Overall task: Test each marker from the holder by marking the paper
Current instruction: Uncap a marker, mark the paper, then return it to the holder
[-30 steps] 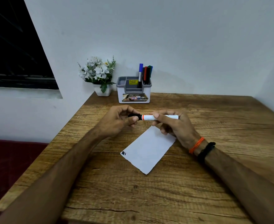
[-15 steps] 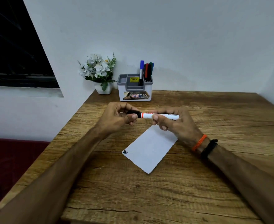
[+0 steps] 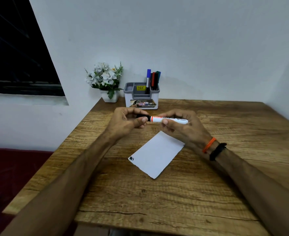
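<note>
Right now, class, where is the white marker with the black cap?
In the head view the white marker is held level above the table between both hands, left hand on its cap, right hand on its barrel.

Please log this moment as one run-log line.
left hand: grips cap | right hand: holds marker | paper: one mark | holder: markers left

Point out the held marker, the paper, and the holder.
held marker (image 3: 170, 120), head view, on the white barrel between the hands.
paper (image 3: 157, 155), head view, on the blank middle.
holder (image 3: 141, 104), head view, on its white front wall.
</note>
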Demonstrator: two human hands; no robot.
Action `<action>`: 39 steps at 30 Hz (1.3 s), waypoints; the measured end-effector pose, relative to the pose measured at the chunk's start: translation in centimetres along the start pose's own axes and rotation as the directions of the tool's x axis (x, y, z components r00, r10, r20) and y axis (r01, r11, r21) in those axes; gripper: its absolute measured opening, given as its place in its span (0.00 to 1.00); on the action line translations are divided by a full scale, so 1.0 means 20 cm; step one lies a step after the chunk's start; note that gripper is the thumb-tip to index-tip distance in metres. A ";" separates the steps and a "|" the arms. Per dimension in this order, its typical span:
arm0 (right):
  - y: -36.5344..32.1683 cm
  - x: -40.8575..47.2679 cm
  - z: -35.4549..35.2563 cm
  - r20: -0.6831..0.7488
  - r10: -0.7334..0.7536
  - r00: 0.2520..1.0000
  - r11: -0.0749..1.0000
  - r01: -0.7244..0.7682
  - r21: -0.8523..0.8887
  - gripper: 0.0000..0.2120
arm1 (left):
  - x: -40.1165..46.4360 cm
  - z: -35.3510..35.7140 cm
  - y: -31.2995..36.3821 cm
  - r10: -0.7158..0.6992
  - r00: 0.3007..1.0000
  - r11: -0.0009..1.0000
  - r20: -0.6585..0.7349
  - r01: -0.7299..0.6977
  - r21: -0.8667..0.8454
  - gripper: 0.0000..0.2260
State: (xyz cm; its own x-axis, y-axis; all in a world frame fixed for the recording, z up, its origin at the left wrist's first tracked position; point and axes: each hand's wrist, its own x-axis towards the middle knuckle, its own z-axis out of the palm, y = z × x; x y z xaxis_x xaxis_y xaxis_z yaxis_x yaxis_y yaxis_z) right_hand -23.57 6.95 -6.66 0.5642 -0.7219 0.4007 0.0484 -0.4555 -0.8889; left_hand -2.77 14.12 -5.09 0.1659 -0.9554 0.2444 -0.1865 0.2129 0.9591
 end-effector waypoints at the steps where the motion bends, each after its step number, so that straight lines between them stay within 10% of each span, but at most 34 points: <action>1: -0.01 0.01 0.00 -0.034 -0.021 0.999 0.999 0.020 -0.045 0.11 | 0.00 0.01 0.01 -0.001 0.998 0.999 -0.055 -0.001 -0.038 0.10; 11: -0.16 0.11 0.11 0.021 -0.256 0.966 0.810 0.227 -0.541 0.35 | 0.05 0.04 0.19 0.098 0.961 0.995 -0.258 -0.098 0.014 0.30; 20: -0.20 0.23 0.12 -0.046 -0.274 0.961 0.836 0.215 -0.505 0.32 | 0.12 -0.03 0.14 0.134 0.963 0.982 -0.235 -0.098 0.160 0.26; 29: -0.11 0.46 0.12 -0.144 -0.264 0.954 0.840 0.154 -0.521 0.30 | 0.20 -0.17 -0.27 -0.022 0.995 0.411 -0.102 0.102 0.906 0.28; 39: -0.05 0.78 0.19 -0.302 -0.386 0.872 0.800 0.153 -0.580 0.31 | 0.21 -0.19 -0.33 -0.054 0.995 0.353 -0.089 0.102 0.930 0.30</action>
State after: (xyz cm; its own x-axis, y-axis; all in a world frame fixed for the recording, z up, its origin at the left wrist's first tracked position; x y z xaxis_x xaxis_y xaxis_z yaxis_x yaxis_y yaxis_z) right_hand -11.59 -1.87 -0.32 0.2245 -0.6108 0.7593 -0.3533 -0.7772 -0.5207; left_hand 2.88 9.51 -9.75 0.2609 -0.9436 0.2039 -0.9496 -0.2127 0.2303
